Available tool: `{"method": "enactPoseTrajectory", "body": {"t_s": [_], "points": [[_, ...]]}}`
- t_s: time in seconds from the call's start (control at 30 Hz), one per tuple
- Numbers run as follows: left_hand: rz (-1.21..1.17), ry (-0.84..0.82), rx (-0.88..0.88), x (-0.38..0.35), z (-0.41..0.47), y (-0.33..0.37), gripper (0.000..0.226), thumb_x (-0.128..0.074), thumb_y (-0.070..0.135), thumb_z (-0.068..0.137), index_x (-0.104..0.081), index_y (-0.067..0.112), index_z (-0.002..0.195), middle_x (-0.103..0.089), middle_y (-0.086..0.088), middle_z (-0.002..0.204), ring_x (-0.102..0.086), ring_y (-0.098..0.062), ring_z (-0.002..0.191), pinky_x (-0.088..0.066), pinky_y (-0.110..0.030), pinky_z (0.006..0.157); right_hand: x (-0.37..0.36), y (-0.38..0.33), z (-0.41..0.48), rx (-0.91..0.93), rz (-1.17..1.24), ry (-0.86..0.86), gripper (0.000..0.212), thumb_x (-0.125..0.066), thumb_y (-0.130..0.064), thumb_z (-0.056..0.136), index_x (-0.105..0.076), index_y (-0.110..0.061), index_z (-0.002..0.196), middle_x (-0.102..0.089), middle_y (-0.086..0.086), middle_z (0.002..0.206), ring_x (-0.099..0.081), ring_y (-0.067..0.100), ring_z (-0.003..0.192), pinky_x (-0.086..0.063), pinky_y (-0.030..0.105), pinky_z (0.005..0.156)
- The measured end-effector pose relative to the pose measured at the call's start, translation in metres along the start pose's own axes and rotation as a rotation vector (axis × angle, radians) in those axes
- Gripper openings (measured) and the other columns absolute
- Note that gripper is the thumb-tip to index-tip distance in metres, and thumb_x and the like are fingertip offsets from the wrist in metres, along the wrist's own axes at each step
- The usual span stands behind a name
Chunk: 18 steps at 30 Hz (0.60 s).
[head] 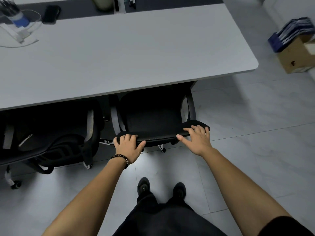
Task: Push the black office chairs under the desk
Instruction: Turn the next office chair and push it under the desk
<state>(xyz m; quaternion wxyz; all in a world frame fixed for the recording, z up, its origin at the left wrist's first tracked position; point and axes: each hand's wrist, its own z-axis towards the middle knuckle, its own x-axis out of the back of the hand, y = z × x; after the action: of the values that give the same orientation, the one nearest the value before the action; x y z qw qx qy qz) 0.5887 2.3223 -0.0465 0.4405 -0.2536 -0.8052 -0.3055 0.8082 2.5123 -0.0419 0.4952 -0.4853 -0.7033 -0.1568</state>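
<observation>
Left hand [128, 147] curls over, right hand [197, 140] lies spread-fingered on, the backrest top of the black office chair [153, 113], rail crosswise between them, seat straight beyond the fingers, partly under the desk [119, 57]

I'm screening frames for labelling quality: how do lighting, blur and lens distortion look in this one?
Head view: the desk near edge curves slightly with wide-angle distortion; under it the right chair and left chair sink into near-black shadow; the pen holder top left and cardboard box at right are blurred.
</observation>
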Motion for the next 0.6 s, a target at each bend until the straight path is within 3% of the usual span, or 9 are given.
{"method": "enactPoseTrajectory", "body": {"t_s": [0.07, 0.2, 0.3, 0.4, 0.5, 0.6], "points": [[-0.119, 0.04, -0.039, 0.012, -0.006, -0.008, 0.049, -0.041, 0.05, 0.094, -0.048, 0.022, 0.133, -0.053, -0.002, 0.132, -0.041, -0.022, 0.128, -0.01, -0.048, 0.116, 0.005, 0.003, -0.008, 0.026, 0.066, -0.017, 0.069, -0.044, -0.063, 0.093, -0.035, -0.025, 0.149, -0.029, 0.005, 0.159, -0.012, 0.022, 0.15, 0.0, 0.042, 0.121], [-0.452, 0.179, -0.036, 0.035, -0.048, -0.017, 0.051, -0.058, 0.036, 0.09, -0.047, 0.017, 0.136, -0.052, -0.004, 0.132, -0.049, -0.022, 0.122, -0.04, -0.044, 0.105, 0.01, 0.006, -0.059, -0.04, 0.479, 0.032, 0.067, -0.057, -0.046, 0.094, -0.03, -0.022, 0.151, -0.029, 0.0, 0.158, -0.024, 0.017, 0.146, -0.025, 0.033, 0.115], [-0.68, 0.184, 0.054, 0.042, -0.09, -0.015, 0.055, -0.062, 0.032, 0.089, -0.043, 0.02, 0.139, -0.047, -0.001, 0.134, -0.047, -0.015, 0.122, -0.039, -0.036, 0.104, -0.006, 0.007, -0.115, -0.223, 0.747, 0.128, 0.061, -0.062, -0.04, 0.093, -0.038, -0.022, 0.146, -0.042, 0.0, 0.15, -0.041, 0.015, 0.136, -0.034, 0.029, 0.108], [-0.856, 0.146, 0.11, 0.043, -0.116, -0.007, 0.05, -0.062, 0.025, 0.089, -0.046, 0.018, 0.136, -0.048, 0.0, 0.135, -0.047, -0.009, 0.117, -0.038, -0.025, 0.096, -0.024, 0.008, -0.17, -0.399, 1.006, 0.263, 0.046, -0.065, -0.031, 0.092, -0.045, -0.032, 0.133, -0.051, -0.006, 0.138, -0.05, 0.01, 0.126, -0.038, 0.025, 0.099], [-0.917, 0.047, 0.049, 0.041, -0.116, 0.004, 0.044, -0.062, 0.02, 0.089, -0.05, 0.02, 0.131, -0.055, 0.0, 0.128, -0.053, -0.01, 0.113, -0.038, -0.013, 0.081, -0.033, 0.015, -0.213, -0.536, 1.103, 0.359, 0.044, -0.065, -0.03, 0.092, -0.049, -0.03, 0.133, -0.056, -0.011, 0.132, -0.055, 0.005, 0.116, -0.038, 0.02, 0.089], [-0.88, -0.039, -0.047, 0.042, -0.094, 0.029, 0.04, -0.063, 0.017, 0.088, -0.053, 0.022, 0.127, -0.059, 0.0, 0.122, -0.055, -0.012, 0.11, -0.042, -0.017, 0.083, -0.034, 0.035, -0.242, -0.634, 1.145, 0.499, 0.044, -0.065, -0.028, 0.091, -0.051, -0.029, 0.133, -0.058, -0.011, 0.129, -0.056, -0.001, 0.113, -0.039, 0.013, 0.082]]}}
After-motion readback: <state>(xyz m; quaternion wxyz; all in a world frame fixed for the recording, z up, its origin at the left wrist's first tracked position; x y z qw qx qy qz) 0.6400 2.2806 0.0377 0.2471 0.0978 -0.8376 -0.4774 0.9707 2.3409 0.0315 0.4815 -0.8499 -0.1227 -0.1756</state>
